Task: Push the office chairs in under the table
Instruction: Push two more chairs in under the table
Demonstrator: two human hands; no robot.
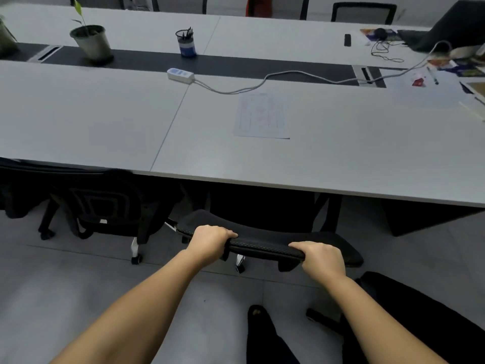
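A black office chair (265, 245) stands in front of me at the near edge of the long grey table (341, 158). Its seat reaches under the tabletop and its backrest top rail faces me. My left hand (210, 239) grips the left part of that rail. My right hand (321, 256) grips the right part. A second black office chair (105, 203) stands to the left, tucked against the table edge, with a dark garment hanging near it.
On the table lie a sheet of paper (262, 115), a white power strip (180, 75) with its cable, a pen cup (186, 43), a potted plant (90, 40) and clutter at the far right. Another dark chair (420, 319) stands close on my right. Grey floor tiles lie below.
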